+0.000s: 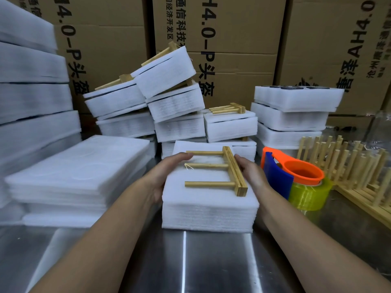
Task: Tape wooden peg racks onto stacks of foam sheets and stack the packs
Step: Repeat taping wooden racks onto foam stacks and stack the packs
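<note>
While the foam stack [209,208] sits on the near middle of the steel table [190,263], the peg rack [218,172] lies flat on its top, base bar to the right, three pegs pointing left. Left hand [169,172] cups the stack's left edge, fingers together and curved over the top by the far peg's tip; thumb hidden. Right hand [251,174] is pressed flat to the right edge, fingers together and fairly straight, alongside the base bar. Likely purpose: squaring the loose sheets and stopping the rack from sliding. A faint glint shows at the middle peg's tip; cannot tell whether it is tape. Tape dispenser [292,174] stands just right of the stack, within easy reach of the right hand. Finished packs [169,98] are heaped at the far side, some tilted, so another pack would need a level spot. Loose racks [349,166] stand upright at the far right, large foam sheets [74,170] are piled to the left, and cardboard boxes [232,39] wall the back.
</note>
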Motion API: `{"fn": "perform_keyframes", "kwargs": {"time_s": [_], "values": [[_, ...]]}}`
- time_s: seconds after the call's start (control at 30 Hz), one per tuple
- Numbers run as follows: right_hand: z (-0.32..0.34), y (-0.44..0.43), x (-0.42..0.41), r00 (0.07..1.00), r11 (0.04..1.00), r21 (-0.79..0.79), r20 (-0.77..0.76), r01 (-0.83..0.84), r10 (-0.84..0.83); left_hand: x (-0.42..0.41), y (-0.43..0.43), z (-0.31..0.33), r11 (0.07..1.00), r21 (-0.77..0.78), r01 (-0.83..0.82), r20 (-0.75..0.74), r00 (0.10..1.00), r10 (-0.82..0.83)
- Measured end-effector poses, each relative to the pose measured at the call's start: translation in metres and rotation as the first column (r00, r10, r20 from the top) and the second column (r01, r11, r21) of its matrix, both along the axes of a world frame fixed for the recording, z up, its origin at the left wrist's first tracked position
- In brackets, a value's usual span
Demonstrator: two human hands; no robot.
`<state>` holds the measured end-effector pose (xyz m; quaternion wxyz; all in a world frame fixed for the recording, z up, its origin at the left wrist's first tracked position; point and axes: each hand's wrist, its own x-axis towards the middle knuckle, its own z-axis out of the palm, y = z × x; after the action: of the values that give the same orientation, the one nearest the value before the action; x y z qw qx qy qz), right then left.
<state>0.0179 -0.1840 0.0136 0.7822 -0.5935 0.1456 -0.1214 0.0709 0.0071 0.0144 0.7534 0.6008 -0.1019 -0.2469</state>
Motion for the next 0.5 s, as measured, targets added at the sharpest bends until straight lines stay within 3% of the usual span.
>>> {"fn": "perform_keyframes", "kwargs": {"time_s": [0.3, 0.4, 0.5], "values": [[0.009, 0.004, -0.008, 0.996, 0.992, -0.096, -0.022, 0.086, -0.088, 0.002, 0.004, -0.004, 0.998, -0.003, 0.067, -0.015, 0.998, -0.067], [0.008, 0.007, -0.011, 0.998, 0.997, -0.059, 0.001, 0.057, -0.057, 0.0, 0.005, 0.0, 0.998, 0.001, 0.055, -0.043, 0.998, -0.055], [0.01, 0.011, -0.014, 0.995, 0.993, 0.097, 0.082, -0.069, 0.061, -0.002, 0.01, 0.004, 0.998, -0.056, 0.02, -0.098, 0.995, -0.025]]}}
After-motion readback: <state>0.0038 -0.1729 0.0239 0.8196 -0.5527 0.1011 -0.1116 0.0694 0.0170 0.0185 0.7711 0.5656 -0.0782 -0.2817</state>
